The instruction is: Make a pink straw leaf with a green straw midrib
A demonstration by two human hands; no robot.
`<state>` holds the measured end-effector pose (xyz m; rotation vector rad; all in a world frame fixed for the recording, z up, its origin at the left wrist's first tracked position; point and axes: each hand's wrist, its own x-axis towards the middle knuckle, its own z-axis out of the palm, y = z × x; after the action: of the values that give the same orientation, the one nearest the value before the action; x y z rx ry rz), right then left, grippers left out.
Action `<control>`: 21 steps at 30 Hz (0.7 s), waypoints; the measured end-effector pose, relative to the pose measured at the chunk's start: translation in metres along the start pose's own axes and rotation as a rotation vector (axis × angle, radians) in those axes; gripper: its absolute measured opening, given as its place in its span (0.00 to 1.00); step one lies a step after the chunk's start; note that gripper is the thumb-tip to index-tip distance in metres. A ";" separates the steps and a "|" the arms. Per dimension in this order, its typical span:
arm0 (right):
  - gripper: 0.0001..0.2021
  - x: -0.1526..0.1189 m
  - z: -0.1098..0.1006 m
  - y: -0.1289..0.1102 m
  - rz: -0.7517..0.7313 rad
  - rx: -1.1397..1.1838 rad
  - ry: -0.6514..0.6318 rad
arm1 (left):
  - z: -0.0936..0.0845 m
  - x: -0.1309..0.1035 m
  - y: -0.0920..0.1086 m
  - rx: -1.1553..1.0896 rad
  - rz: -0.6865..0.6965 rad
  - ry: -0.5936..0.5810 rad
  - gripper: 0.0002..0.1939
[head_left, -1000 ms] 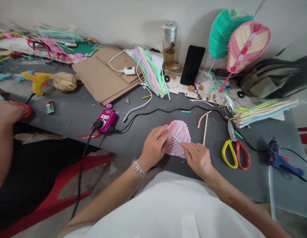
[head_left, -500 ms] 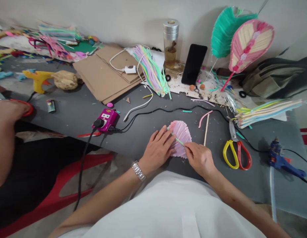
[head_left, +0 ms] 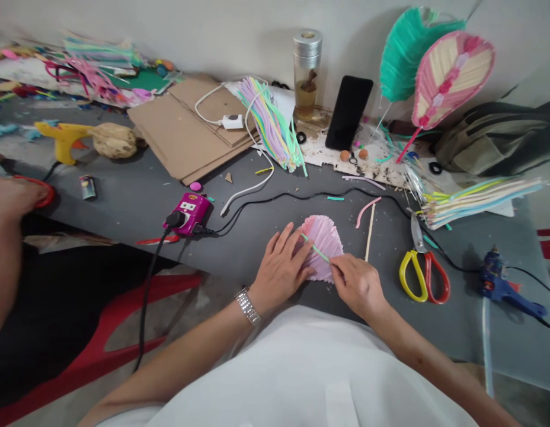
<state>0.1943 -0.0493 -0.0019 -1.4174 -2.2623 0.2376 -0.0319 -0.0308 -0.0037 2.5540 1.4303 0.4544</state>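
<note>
A rounded pink and lilac piece covered in pipe cleaners (head_left: 325, 237) lies on the grey table. Across its face runs a thin mint-green pipe cleaner (head_left: 318, 251). My left hand (head_left: 277, 264) rests flat over the piece's left side, its fingers spread and touching it near the green strip. With thumb and fingers pinched, my right hand (head_left: 357, 281) holds the strip's lower right end at the piece's right edge. To the right lie a pink pipe cleaner offcut (head_left: 367, 212) and a thin pale stick (head_left: 370, 234).
Scissors (head_left: 419, 267) and a blue glue gun (head_left: 495, 281) lie on the right. A purple power socket (head_left: 188, 212) sits left, its black cord crossing the table. Behind are cardboard (head_left: 168, 136), pipe cleaner bundles (head_left: 275, 127), a phone (head_left: 349, 112) and a bottle (head_left: 307, 77). Another person's hand (head_left: 12, 196) is far left.
My left fingers have slid slightly left, showing more of the green pipe cleaner's upper end. My right hand keeps its pinch in nearly the same place. The view has shifted slightly.
</note>
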 end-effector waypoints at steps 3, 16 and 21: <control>0.10 -0.002 -0.007 -0.001 -0.003 0.038 0.001 | 0.000 0.000 0.000 0.006 -0.008 0.000 0.27; 0.12 -0.037 -0.032 0.006 0.026 0.061 0.031 | -0.001 0.001 0.002 0.074 -0.005 -0.021 0.25; 0.13 -0.040 -0.031 0.006 0.009 0.013 0.026 | -0.004 0.001 0.002 0.081 0.008 -0.031 0.23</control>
<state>0.2281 -0.0849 0.0117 -1.4167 -2.2301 0.2351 -0.0309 -0.0314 0.0009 2.6187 1.4570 0.3628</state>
